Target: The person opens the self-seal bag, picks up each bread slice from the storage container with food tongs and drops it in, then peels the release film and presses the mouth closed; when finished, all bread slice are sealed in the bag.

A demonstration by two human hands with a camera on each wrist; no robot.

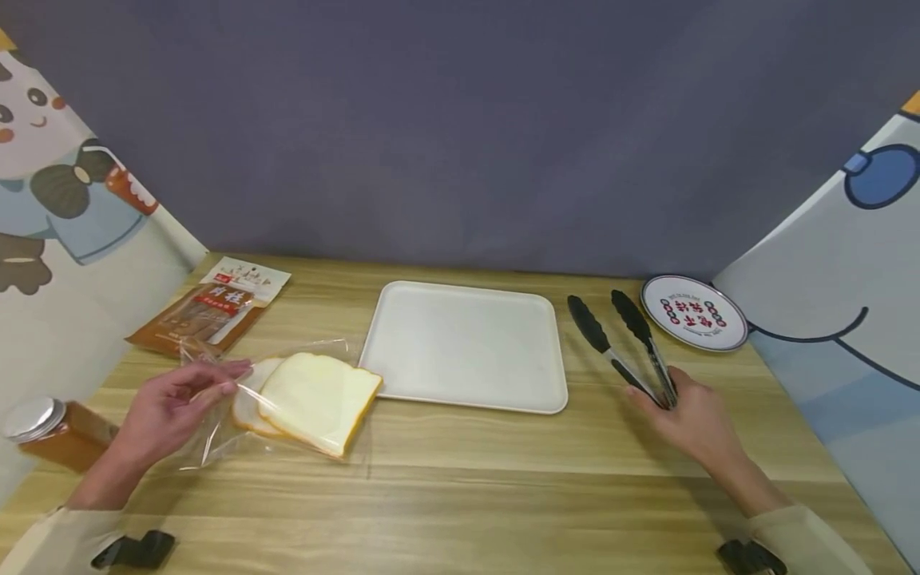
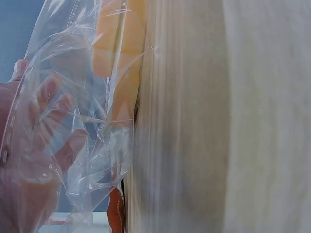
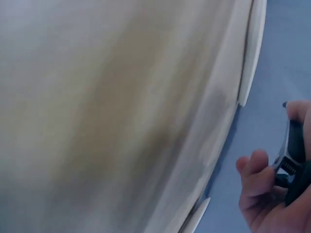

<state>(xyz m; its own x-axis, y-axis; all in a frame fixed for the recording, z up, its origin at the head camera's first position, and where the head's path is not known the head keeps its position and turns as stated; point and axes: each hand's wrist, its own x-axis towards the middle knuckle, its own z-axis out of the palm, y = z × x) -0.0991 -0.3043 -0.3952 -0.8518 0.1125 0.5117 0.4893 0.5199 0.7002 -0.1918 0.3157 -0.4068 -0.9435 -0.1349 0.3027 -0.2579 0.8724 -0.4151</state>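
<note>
Bread slices not yet out of clear bag, by tray's near-left corner; left hand pinches bag, right hand grips tongs, tips apart, toward table's right edge.

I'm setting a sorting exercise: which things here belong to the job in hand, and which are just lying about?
In the job:
bread slices
clear bag, in the left hand
tongs, in the right hand
white tray, probably

Apparently lying about:
brown packet
lidded jar
round plate
</note>
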